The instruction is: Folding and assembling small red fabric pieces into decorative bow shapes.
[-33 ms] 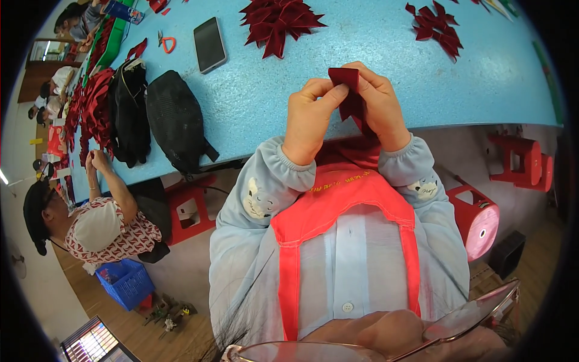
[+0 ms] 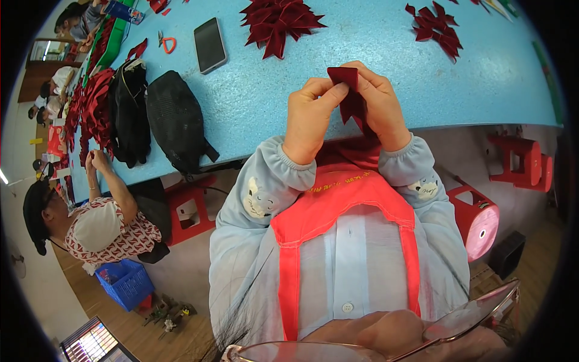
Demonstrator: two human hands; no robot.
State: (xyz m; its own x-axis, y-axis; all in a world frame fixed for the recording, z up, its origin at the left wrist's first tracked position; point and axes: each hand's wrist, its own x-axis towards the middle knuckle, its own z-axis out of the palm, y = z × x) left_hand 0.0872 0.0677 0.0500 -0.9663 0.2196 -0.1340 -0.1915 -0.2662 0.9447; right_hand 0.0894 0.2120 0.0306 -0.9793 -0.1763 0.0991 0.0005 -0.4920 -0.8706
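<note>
Just above the table's near edge, my two hands meet on a dark red velvet ribbon (image 2: 344,75). My left hand (image 2: 307,117) pinches its upper part, thumb on the front face. My right hand (image 2: 382,111) grips it from the other side, fingers curled behind. A pointed ribbon end hangs between the hands, and the lower part drops behind my right hand. The folds inside the fingers are hidden. Beyond my hands lies a heap of dark red velvet bows (image 2: 280,27), with a smaller bow pile (image 2: 439,31) farther right.
Left on the blue table (image 2: 253,102) are a phone (image 2: 210,47), orange-handled snips (image 2: 169,44), a black mesh bag (image 2: 175,123) and a black zip bag (image 2: 128,117). A co-worker (image 2: 99,223) sits at left near heaped red ribbon (image 2: 96,108). Red stools (image 2: 187,211) stand under the edge.
</note>
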